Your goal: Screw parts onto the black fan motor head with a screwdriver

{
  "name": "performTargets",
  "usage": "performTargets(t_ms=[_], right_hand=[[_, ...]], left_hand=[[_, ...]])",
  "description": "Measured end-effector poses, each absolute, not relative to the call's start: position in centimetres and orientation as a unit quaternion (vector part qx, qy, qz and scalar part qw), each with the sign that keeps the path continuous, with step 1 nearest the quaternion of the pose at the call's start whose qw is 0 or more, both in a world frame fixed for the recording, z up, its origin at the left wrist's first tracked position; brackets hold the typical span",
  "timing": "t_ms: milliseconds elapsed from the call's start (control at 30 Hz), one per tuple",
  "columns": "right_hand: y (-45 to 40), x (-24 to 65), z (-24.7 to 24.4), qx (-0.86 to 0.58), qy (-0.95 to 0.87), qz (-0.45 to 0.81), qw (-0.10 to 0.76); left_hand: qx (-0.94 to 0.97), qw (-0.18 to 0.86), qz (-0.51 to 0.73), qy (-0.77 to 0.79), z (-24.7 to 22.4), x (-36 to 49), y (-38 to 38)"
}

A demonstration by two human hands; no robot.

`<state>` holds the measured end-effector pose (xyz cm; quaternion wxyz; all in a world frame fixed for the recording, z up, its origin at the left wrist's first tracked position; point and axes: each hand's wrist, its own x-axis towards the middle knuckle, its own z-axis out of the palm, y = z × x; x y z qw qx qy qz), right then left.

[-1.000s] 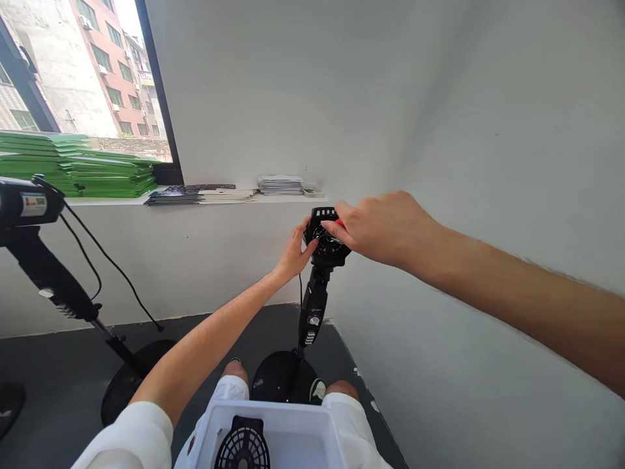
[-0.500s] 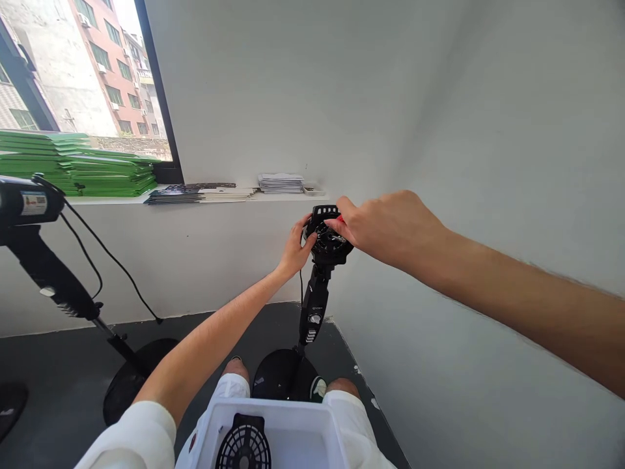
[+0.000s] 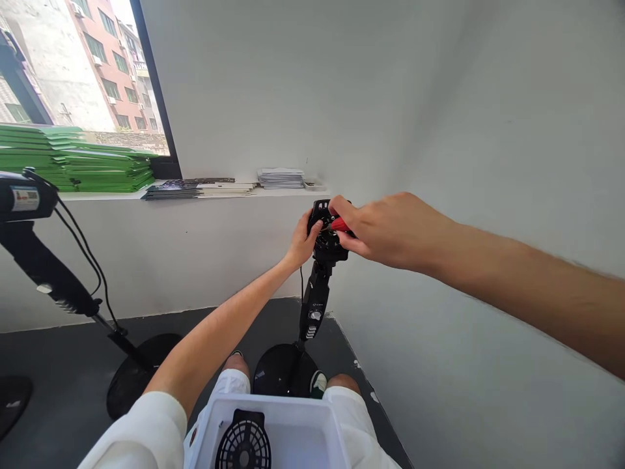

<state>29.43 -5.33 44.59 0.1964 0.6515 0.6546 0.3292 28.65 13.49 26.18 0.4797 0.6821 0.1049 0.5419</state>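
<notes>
A black floor-standing device [image 3: 315, 303], which looks like a stand fan, rises from a round black base [image 3: 284, 371] between my feet. Its open head [image 3: 326, 244] shows internal parts, partly covered by my hands. With thumb in front and fingers behind, my left hand [image 3: 303, 241] grips the head's left edge. My right hand [image 3: 378, 228] is closed on a red-handled screwdriver [image 3: 340, 225], whose thin shaft points left into the head. Whether its tip touches a screw is too small to tell. A round black slotted cover [image 3: 243, 446] lies in the white tray [image 3: 303, 407] on my lap.
To the left stands a similar black device [image 3: 53, 273] with a hanging cable and round base [image 3: 129, 371]. Green folders [image 3: 102, 166] and paper stacks [image 3: 280, 177] lie on the window ledge. Walls [image 3: 488, 365] close in ahead and on the right.
My right hand has shifted slightly right and turned, so more of the red screwdriver shows. My left hand still grips the head's left edge. The view has moved a little.
</notes>
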Motion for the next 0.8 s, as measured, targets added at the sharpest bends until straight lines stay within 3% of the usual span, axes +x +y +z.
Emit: performTargets(t_ms=[433, 800], right_hand=[[-5.39, 29.43, 44.59, 0.678, 0.605, 0.37, 0.191], [-5.71, 29.73, 44.43, 0.678, 0.636, 0.33, 0.163]], left_hand=[[0.695, 0.463, 0.539, 0.111, 26.71, 27.88, 13.97], [0.699, 0.453, 0.542, 0.106, 26.51, 28.03, 13.99]])
